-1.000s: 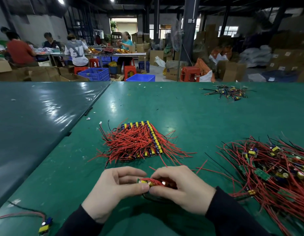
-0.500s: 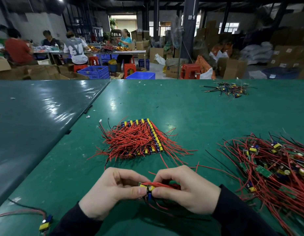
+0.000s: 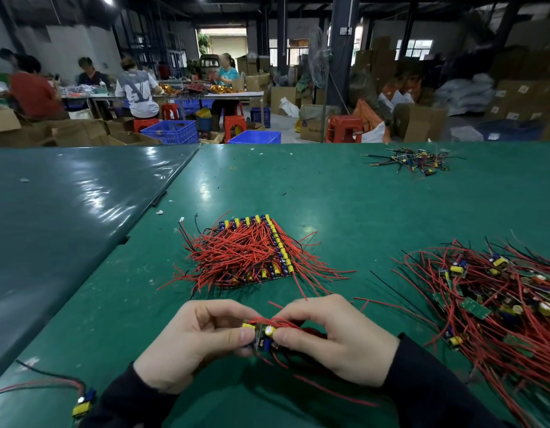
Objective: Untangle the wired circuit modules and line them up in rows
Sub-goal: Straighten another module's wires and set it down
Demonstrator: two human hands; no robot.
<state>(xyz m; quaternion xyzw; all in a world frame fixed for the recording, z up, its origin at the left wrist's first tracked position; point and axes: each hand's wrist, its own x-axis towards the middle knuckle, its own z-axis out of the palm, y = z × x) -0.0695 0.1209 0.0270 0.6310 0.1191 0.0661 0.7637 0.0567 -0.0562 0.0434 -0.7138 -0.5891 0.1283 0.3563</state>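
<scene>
Item: small bundle of wired circuit modules [image 3: 263, 335], held between both hands just above the green table [image 3: 344, 196], close to the near edge. Left hand [image 3: 193, 341]: fingers curled, thumb and forefinger pinching the left end of the bundle, where a yellow component shows. Right hand [image 3: 332, 338]: fingers curled over the right end, thumb pinching beside a capacitor; red leads run under this palm and trail out toward the wearer. Long axis of the held boards: cannot be told for sure, as the fingers cover most of them; the leads run roughly left to right. Governing relation: the lined-up block of modules [image 3: 252, 251] lies straight ahead of the hands, near them but apart, its rows of yellow and blue parts along the far and right edges and its red leads combed leftward. Both hands sit about equally near it; the left is slightly nearer the lead side, the right nearer the edge where a row ends. Judgement: the held bundle would go forward to join that block. Stock still to sort: tangled heap [image 3: 499, 307] to the right, nearer the right hand. Also present: one stray module [image 3: 82, 406] at the near left; a small pile of dark-wired parts [image 3: 415, 160] far right
</scene>
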